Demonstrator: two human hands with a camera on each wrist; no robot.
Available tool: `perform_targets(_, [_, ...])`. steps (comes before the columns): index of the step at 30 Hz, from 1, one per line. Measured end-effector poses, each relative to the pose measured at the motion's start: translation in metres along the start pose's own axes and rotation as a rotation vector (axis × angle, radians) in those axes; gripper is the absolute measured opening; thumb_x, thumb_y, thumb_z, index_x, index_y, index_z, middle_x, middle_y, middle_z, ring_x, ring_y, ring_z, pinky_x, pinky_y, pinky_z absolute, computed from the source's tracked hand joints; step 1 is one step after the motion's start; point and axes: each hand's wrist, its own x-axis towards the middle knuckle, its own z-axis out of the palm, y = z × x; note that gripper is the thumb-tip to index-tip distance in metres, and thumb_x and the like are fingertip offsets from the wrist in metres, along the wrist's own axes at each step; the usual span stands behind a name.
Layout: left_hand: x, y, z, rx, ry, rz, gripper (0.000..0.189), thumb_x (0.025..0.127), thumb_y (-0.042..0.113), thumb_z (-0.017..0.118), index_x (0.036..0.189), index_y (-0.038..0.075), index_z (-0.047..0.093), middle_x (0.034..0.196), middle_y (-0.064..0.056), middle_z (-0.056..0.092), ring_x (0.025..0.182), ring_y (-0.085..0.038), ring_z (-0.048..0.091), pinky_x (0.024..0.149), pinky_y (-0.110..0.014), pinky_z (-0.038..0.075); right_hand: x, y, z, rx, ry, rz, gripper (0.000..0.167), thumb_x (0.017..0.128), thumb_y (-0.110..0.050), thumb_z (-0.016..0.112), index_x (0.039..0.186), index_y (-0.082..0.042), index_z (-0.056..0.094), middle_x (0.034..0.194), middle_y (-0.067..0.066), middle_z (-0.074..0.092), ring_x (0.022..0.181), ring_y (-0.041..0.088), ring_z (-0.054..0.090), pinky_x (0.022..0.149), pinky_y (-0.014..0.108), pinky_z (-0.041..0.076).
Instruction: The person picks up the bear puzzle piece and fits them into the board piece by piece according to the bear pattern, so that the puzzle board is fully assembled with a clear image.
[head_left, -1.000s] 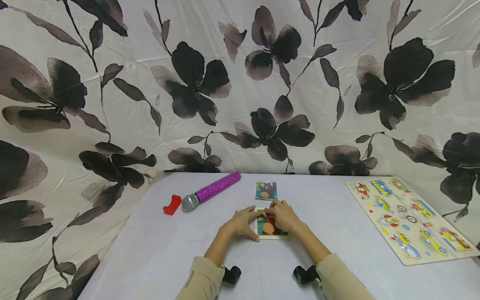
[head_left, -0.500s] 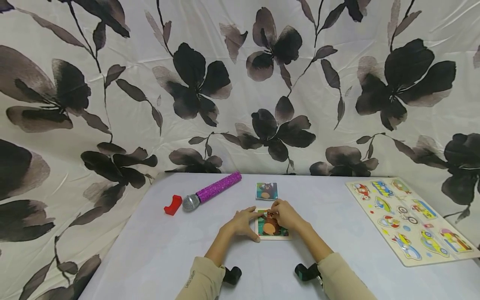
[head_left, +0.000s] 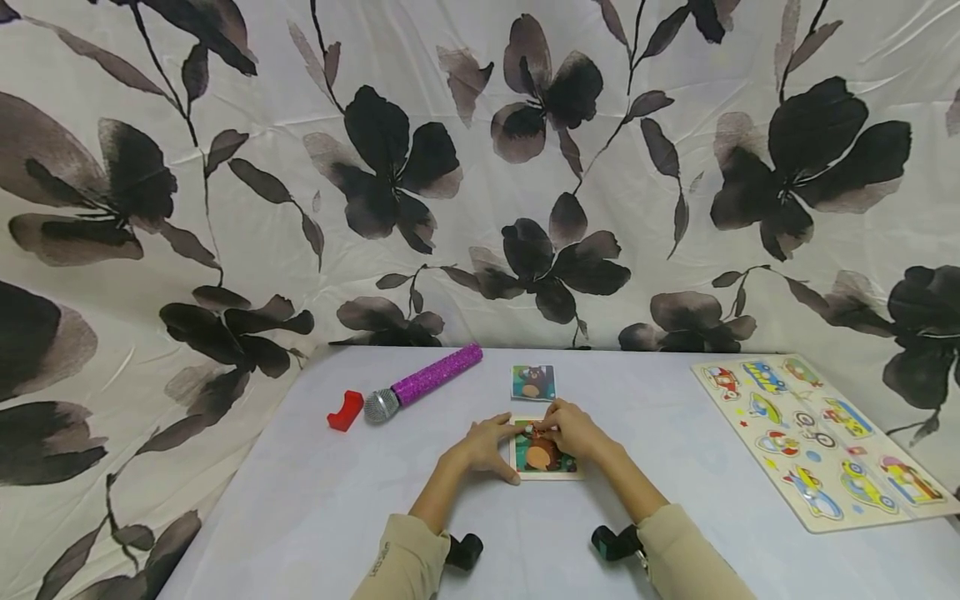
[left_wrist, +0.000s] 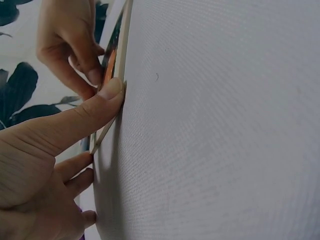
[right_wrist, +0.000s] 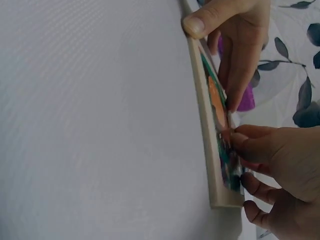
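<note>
A small wooden-framed bear jigsaw puzzle (head_left: 542, 457) lies flat on the table before me, showing a brown bear on green. My left hand (head_left: 482, 447) grips its left side, the thumb (left_wrist: 112, 89) at the near corner and the fingers toward the far corner. Over the puzzle's upper right, my right hand (head_left: 576, 432) has thumb and fingertips together on the picture, pinching what looks like a puzzle piece; the fingers mostly hide it. In the right wrist view, both hands meet at the puzzle's frame (right_wrist: 204, 120).
Behind the puzzle lies a matching bear picture card (head_left: 533, 382). To the left are a glittery purple microphone (head_left: 435, 375) and a red curved block (head_left: 346, 411). A wooden vehicle puzzle board (head_left: 817, 442) lies on the right. A floral cloth (head_left: 465, 183) hangs behind the table.
My right hand has shifted slightly to the right, and more of the bear's head and body shows. The left hand keeps its place on the puzzle's left side.
</note>
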Motion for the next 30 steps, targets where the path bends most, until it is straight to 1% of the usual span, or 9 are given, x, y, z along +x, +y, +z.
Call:
perform_targets(4, [-0.0018,-0.0007,-0.0021,-0.016,0.005,0.007,0.082,0.067,0.027,0.086,0.138,0.01,0.049,0.15,-0.018,0.029,0.138,-0.039,0.026,0.111,-0.062,0.012,0.0,0.0009,-0.0003,0.003,-0.002,-0.009,0.02,0.086,-0.008,0.067,0.104,-0.002,0.072,0.094,0.01,0.057,0.079,0.02,0.052,0.064,0.03,0.045])
perform_targets(7, [-0.0019,-0.0016,-0.0018,-0.017,0.007,0.012,0.082,0.066,0.027,0.086,0.138,0.011,0.049,0.15,-0.018,0.029,0.138,-0.039,0.026,0.111,-0.062,0.012,0.0004,0.002,0.0006,0.007,0.011,-0.013,0.02,0.085,-0.012,0.068,0.103,-0.003,0.073,0.094,0.01,0.057,0.079,0.02,0.05,0.064,0.03,0.043])
perform_targets(11, [-0.001,-0.0015,0.0,-0.01,0.001,0.007,0.081,0.067,0.028,0.085,0.138,0.011,0.049,0.15,-0.018,0.029,0.138,-0.039,0.026,0.111,-0.062,0.012,0.0006,0.0041,0.0014,0.017,0.047,-0.043,0.017,0.083,-0.009,0.07,0.099,-0.003,0.074,0.094,0.009,0.059,0.081,0.021,0.052,0.066,0.031,0.046])
perform_targets(15, [-0.0007,0.0001,0.0005,-0.006,-0.007,0.003,0.08,0.068,0.029,0.085,0.138,0.012,0.049,0.15,-0.017,0.03,0.138,-0.038,0.026,0.111,-0.061,0.012,-0.0008,0.0065,0.002,0.025,0.066,-0.086,0.017,0.084,-0.007,0.069,0.098,0.0,0.074,0.095,0.011,0.061,0.083,0.024,0.056,0.07,0.035,0.05])
perform_targets(18, [-0.0007,0.0006,0.0001,0.001,-0.01,0.009,0.08,0.068,0.029,0.084,0.138,0.012,0.049,0.15,-0.018,0.03,0.138,-0.038,0.026,0.111,-0.061,0.013,-0.0027,0.0078,0.0027,0.036,0.076,-0.097,0.016,0.084,-0.006,0.068,0.098,0.001,0.073,0.095,0.011,0.062,0.085,0.026,0.057,0.072,0.037,0.051])
perform_targets(22, [-0.0011,0.0,0.0002,0.004,-0.008,0.019,0.079,0.068,0.029,0.085,0.137,0.012,0.05,0.15,-0.019,0.03,0.138,-0.038,0.026,0.111,-0.062,0.013,-0.0053,0.0085,0.0035,0.023,0.087,-0.078,0.015,0.085,-0.005,0.067,0.097,0.0,0.074,0.096,0.01,0.061,0.086,0.026,0.056,0.072,0.04,0.05])
perform_targets(27, [-0.0014,-0.0007,0.0005,0.014,-0.004,0.017,0.079,0.068,0.029,0.085,0.137,0.012,0.05,0.15,-0.018,0.03,0.138,-0.038,0.027,0.111,-0.062,0.013,-0.0067,0.0062,0.0034,-0.013,0.062,-0.036,0.016,0.086,-0.007,0.067,0.099,-0.004,0.074,0.1,0.008,0.06,0.088,0.025,0.053,0.07,0.043,0.048])
perform_targets(30, [-0.001,0.0,0.0004,0.011,-0.004,0.015,0.079,0.068,0.029,0.085,0.137,0.011,0.05,0.15,-0.018,0.031,0.137,-0.038,0.027,0.111,-0.062,0.013,-0.0062,0.0039,0.0027,-0.016,0.065,-0.011,0.015,0.085,-0.006,0.067,0.098,-0.004,0.074,0.099,0.008,0.061,0.088,0.026,0.054,0.068,0.044,0.049])
